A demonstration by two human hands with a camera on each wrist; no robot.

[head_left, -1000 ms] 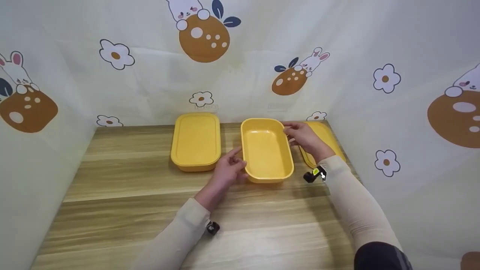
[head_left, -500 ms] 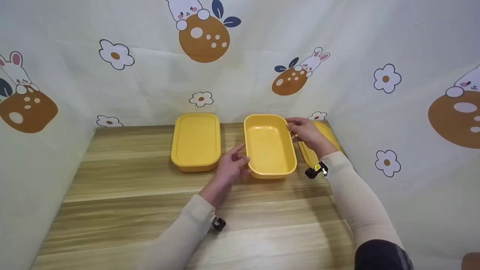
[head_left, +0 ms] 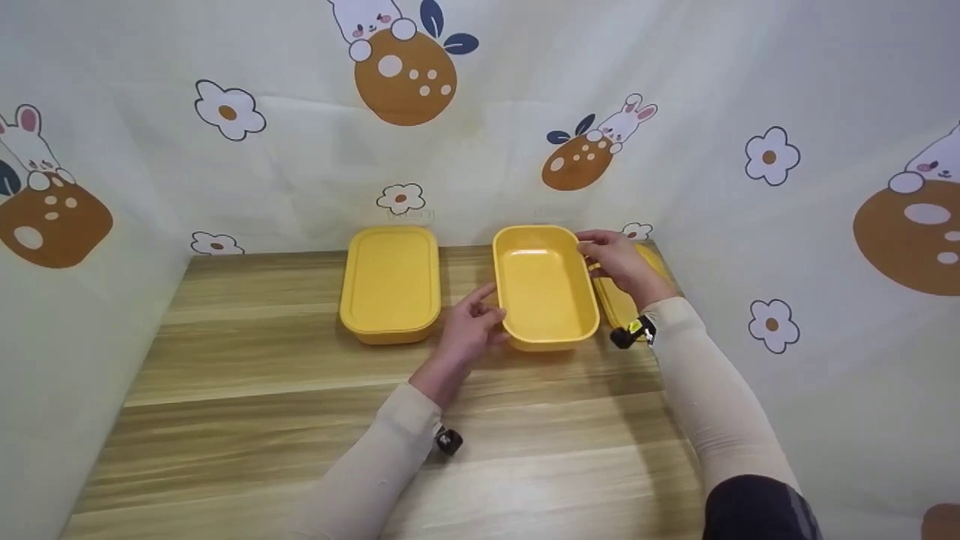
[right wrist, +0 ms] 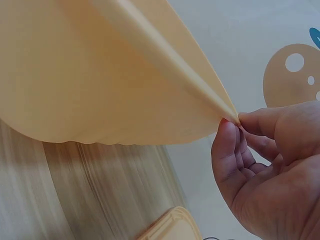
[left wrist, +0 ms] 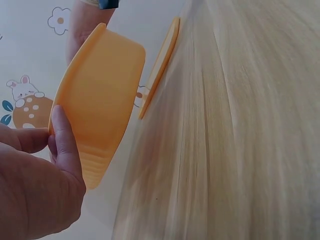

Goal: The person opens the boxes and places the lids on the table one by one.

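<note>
A yellow rectangular food container (head_left: 546,296), without a lid and with nothing inside, is held up off the table, as the left wrist view shows. My left hand (head_left: 470,328) pinches its near left rim between thumb and fingers. On the far right side, my right hand (head_left: 621,259) pinches the rim too, clear in the right wrist view where the thumb and a finger (right wrist: 227,155) meet at the edge. A loose yellow lid (head_left: 616,304) lies on the table at right, partly hidden under the right hand and wrist. The container's wall (left wrist: 100,90) faces the left wrist camera.
Left of the held container stands a second yellow container with its lid on (head_left: 391,285). All sit toward the back of the wood-grain table (head_left: 247,420). Pale cloth walls (head_left: 480,150) printed with rabbits and flowers rise behind and at both sides.
Both hands have carried the container a little to the right and toward the back wall. The lidded container and the loose lid have stayed in place.
</note>
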